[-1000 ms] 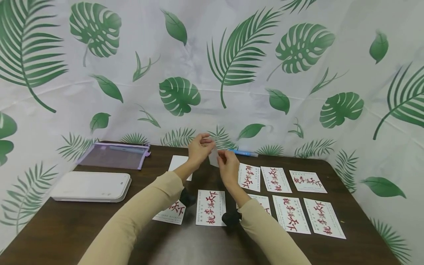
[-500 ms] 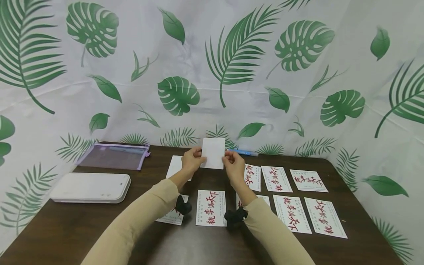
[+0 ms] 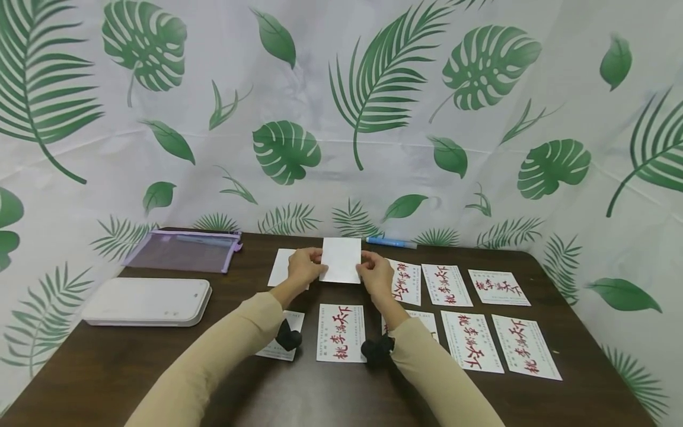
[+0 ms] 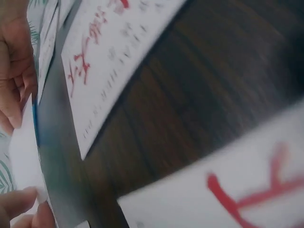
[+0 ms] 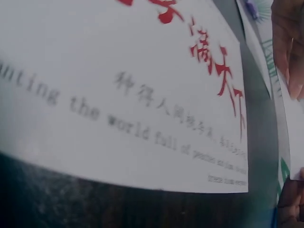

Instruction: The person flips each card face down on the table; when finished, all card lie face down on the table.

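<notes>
A blank white card (image 3: 341, 260) is held up between both hands near the back of the table. My left hand (image 3: 305, 267) pinches its left edge, thumb in front and fingers behind. At the opposite edge my right hand (image 3: 376, 274) pinches it the same way. In the left wrist view the card (image 4: 24, 152) is seen nearly edge-on with fingers at both ends. Another blank white card (image 3: 280, 268) lies partly behind the left hand. Just in front of the hands lies a card with red characters (image 3: 340, 333).
Several more red-lettered cards (image 3: 472, 341) lie in two rows on the right of the brown table (image 3: 160, 367). A blue pen (image 3: 391, 242) lies at the back edge. On the left are a purple mesh zip pouch (image 3: 184, 252) and a white flat box (image 3: 146, 301). A leaf-print cloth hangs behind.
The card was tilted nearly edge-on between the hands, then its blank face turned toward me. Both hands have since lowered it a little toward the table.
</notes>
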`<move>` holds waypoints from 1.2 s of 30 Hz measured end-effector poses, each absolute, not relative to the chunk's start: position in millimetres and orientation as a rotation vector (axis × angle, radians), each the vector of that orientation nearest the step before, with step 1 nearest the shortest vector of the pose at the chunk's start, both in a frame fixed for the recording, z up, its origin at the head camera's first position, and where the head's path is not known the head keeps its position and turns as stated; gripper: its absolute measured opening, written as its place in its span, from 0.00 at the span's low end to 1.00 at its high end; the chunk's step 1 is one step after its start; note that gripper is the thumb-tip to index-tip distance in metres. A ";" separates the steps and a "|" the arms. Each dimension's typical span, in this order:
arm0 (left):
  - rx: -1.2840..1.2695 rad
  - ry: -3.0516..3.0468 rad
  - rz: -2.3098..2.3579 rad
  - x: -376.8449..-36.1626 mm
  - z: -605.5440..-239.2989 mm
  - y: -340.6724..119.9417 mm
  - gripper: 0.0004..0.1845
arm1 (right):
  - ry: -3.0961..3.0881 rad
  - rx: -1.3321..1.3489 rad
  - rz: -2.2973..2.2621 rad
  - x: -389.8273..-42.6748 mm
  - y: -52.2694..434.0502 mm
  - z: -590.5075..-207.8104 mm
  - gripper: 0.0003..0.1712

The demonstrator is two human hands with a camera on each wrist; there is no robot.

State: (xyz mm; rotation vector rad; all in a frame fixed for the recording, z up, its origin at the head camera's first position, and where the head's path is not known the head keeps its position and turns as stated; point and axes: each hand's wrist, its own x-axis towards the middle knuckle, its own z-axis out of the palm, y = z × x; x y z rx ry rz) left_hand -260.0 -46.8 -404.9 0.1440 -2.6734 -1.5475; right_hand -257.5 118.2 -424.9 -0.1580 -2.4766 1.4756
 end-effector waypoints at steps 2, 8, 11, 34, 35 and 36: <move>0.129 -2.725 -1.514 -258.5 -405.3 -49.0 0.21 | -2.535 -0.145 1.418 -256.9 119.1 -426.7 0.17; 0.124 -2.824 -1.459 -255.7 -409.9 -51.1 0.22 | -2.644 -0.129 1.348 -255.3 119.6 -433.2 0.16; 0.114 -2.840 -1.422 -255.0 -411.5 -51.4 0.21 | -2.669 -0.105 1.326 -254.7 118.6 -433.5 0.16; -0.074 -2.980 -0.981 -260.4 -408.3 -46.7 0.18 | -2.747 -0.048 1.052 -254.5 112.9 -429.8 0.18; -0.077 -2.989 -0.966 -260.4 -408.2 -46.6 0.17 | -2.742 -0.038 1.058 -254.6 113.8 -430.5 0.18; -0.087 -2.991 -0.955 -260.1 -407.9 -46.5 0.16 | -2.734 -0.030 1.072 -255.1 115.3 -431.0 0.18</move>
